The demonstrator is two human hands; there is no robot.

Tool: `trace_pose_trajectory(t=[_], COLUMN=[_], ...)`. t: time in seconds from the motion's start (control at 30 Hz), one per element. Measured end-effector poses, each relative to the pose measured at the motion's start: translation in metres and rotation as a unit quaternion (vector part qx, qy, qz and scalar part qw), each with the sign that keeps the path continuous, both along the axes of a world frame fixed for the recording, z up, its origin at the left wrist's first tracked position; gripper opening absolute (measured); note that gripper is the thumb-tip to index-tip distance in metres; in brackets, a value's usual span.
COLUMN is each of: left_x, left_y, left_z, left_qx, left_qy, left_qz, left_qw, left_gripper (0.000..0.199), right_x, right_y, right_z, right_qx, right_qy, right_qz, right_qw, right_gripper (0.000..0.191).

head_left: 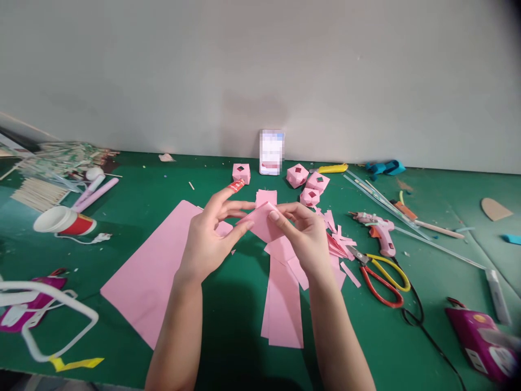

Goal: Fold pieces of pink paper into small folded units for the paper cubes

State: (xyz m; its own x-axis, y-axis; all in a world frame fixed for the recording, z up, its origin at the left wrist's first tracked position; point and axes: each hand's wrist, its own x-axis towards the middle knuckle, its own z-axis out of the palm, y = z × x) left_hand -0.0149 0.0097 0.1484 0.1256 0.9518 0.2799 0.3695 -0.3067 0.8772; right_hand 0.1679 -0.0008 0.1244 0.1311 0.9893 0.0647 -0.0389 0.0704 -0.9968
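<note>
In front of me, a folded piece of pink paper (264, 221) is held up between both hands. My right hand (303, 233) pinches its right edge between thumb and fingers. My left hand (209, 236) has the left corner between thumb and fingers, while its index finger, wrapped in a red bandage, is raised. Below lie pink paper strips (287, 315), overlapping one another. A large pink sheet (148, 288) rests partly under my left forearm. Small pink paper box shapes with diamond-shaped holes stand behind, one (241, 174) on the left and several (297, 176) on the right.
A phone (272, 152) with a blurred screen leans on the wall. To the right are scissors (380, 279), pink scraps (340, 239), a glue gun (380, 231) with cord and a yellow cutter (332, 169). On the left lie a paper cup (65, 221) and wooden sticks (38, 194).
</note>
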Motion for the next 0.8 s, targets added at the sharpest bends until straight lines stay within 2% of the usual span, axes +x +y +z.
trace_pose_trajectory(t=[0.13,0.3,0.57,0.8], left_x=[-0.0002,-0.0006,0.0006,0.0009], left_y=[-0.0009,-0.0017,-0.0009,-0.0025], left_z=[0.0004,0.0019,0.002,0.007], left_qx=[0.01,0.009,0.009,-0.016], left_qy=[-0.032,-0.056,-0.084,-0.102], left_qz=[0.024,0.013,0.026,0.029], left_qw=[0.999,0.998,0.996,0.994], left_gripper=[0.058,0.057,0.056,0.068], right_x=[0.0009,-0.0004,-0.0004,0.0001], right_y=[0.0016,0.0015,0.0009,0.0008], right_z=[-0.0026,-0.001,0.0002,0.0006], right_qx=[-0.015,-0.018,-0.021,-0.022], right_qy=[0.043,0.079,0.072,0.084], right_qz=[-0.009,-0.016,-0.025,-0.025], right_qw=[0.999,0.997,0.997,0.996], right_gripper=[0.023,0.022,0.025,0.025])
